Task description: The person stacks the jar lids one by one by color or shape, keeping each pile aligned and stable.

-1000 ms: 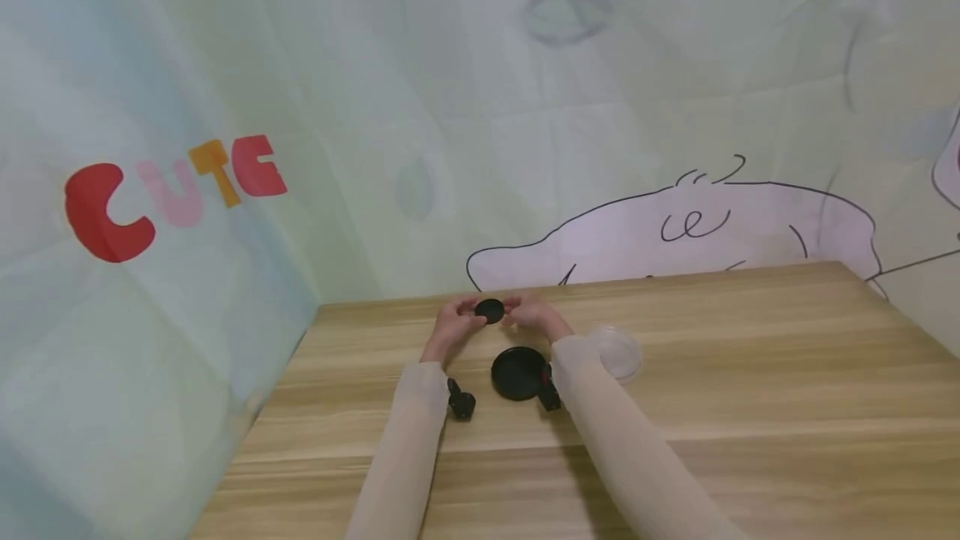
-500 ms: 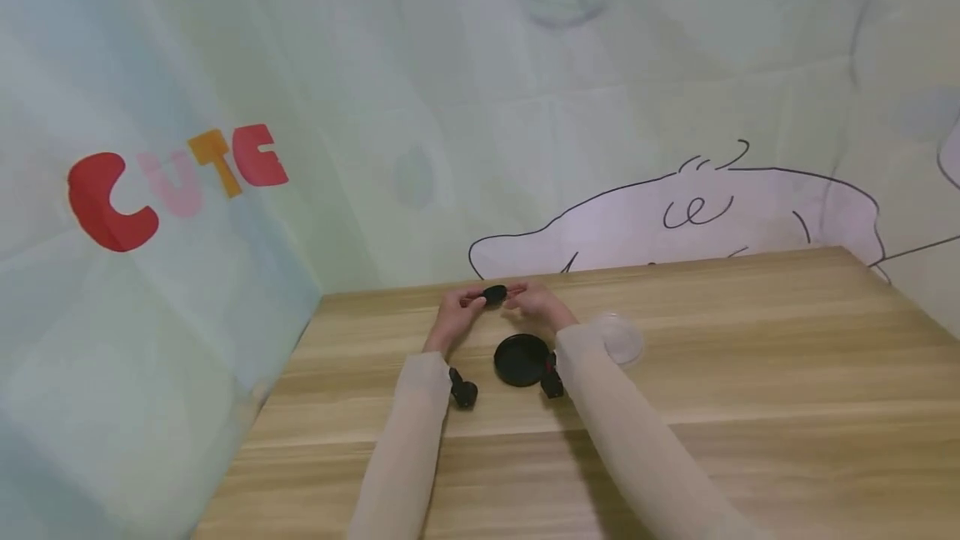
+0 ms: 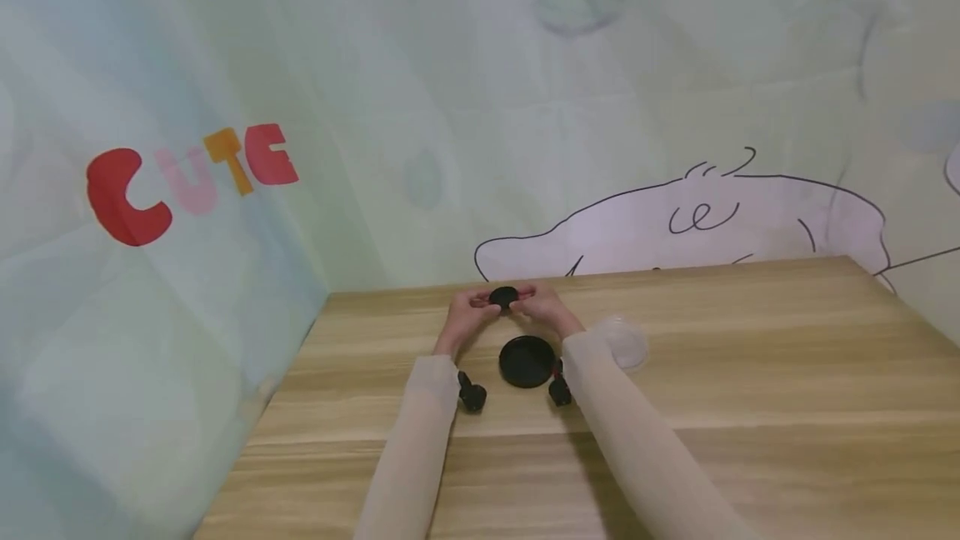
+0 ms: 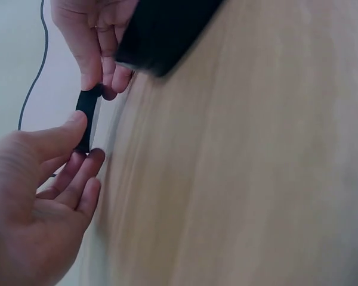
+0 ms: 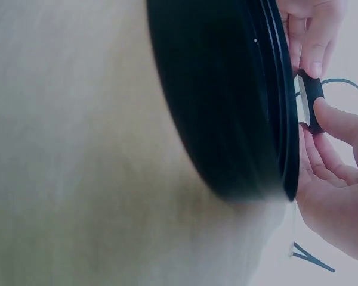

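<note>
Near the table's far edge, both hands hold a small black round disc (image 3: 504, 298) between them. My left hand (image 3: 465, 313) pinches its left side, thumb in front and fingers behind. My right hand (image 3: 547, 311) pinches the right side the same way. Seen edge-on in the left wrist view, the disc (image 4: 88, 122) is thin, with a paler face toward the table. The right wrist view also shows that pale side of the disc (image 5: 313, 101). Closer to me, between the forearms, a larger black round dish (image 3: 527, 362) with a raised rim lies on the table.
A clear round plastic piece (image 3: 628, 343) lies right of the right forearm, partly behind the sleeve. Black wrist cameras sit at the left cuff (image 3: 472, 397) and the right cuff (image 3: 560, 390). A printed cloth (image 3: 405, 107) hangs behind the wooden table (image 3: 750, 357).
The small disc looked tilted half a second ago and now shows its round top face again. My right thumb has come onto its near side. The larger dish stays put.
</note>
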Tool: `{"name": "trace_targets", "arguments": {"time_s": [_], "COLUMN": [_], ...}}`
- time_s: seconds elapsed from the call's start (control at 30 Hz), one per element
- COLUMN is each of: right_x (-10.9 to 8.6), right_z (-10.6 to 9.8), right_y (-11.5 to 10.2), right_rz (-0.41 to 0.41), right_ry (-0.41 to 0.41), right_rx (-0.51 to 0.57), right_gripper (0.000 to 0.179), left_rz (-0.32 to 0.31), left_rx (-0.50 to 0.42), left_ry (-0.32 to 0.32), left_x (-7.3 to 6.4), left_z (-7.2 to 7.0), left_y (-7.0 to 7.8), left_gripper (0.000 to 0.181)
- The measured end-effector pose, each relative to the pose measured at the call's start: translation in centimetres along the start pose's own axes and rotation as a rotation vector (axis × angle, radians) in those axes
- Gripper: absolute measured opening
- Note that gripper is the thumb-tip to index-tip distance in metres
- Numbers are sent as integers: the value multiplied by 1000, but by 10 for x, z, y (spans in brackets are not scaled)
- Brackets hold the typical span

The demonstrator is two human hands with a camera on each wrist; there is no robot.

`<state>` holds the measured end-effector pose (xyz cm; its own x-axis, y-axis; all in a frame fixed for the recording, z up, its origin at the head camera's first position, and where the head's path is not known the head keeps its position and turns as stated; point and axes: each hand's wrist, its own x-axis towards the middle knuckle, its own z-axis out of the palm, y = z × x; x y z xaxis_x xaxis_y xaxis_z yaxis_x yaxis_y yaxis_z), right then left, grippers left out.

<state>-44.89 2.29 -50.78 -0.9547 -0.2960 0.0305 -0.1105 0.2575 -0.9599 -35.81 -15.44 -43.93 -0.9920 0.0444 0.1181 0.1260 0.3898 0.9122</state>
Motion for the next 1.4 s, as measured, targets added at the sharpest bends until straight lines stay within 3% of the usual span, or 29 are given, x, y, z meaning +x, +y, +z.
{"name": "trace_targets", "arguments": {"time_s": [0.1,0.17,0.2,0.37,0.53,0.7,0.87,0.97,1.1,1.4], "right_x": [-42,-62,-73,-105,-129,-151,-171,-180,-185,-181], "right_z": [1,-1,-1,-11,-15,-20,-26,-30,-34,-25], "right_y": [-60,-84,-100,-123,-123,-117,-112,-110,-106,-99], "right_rz": [77,28,44,-77,-189,-158,-159,-138,-92,-100], "right_ry": [65,97,105,36,-11,4,-70,-93,-92,-49], "right_rx": [-47,-60,-92,-245,-315,-287,-253,-243,-224,-142], "right_gripper": [37,35,35,38,38,37,38,41,41,30], "left_rz": [3,11,16,13,46,80,46,58,80,61], "left_rx": [-37,-66,-77,-135,-152,-167,-170,-160,-139,-128], "left_ry": [-1,-11,-15,-51,-91,-184,-228,-281,-367,-379], "left_x": [2,1,0,-16,-33,-44,-56,-60,-63,-71], "left_z": [-1,-2,-3,-12,-18,-14,-12,-10,-6,-6], "left_y": [6,11,14,29,37,41,42,42,41,36], "left_gripper": [39,41,42,44,41,41,42,45,52,49]}}
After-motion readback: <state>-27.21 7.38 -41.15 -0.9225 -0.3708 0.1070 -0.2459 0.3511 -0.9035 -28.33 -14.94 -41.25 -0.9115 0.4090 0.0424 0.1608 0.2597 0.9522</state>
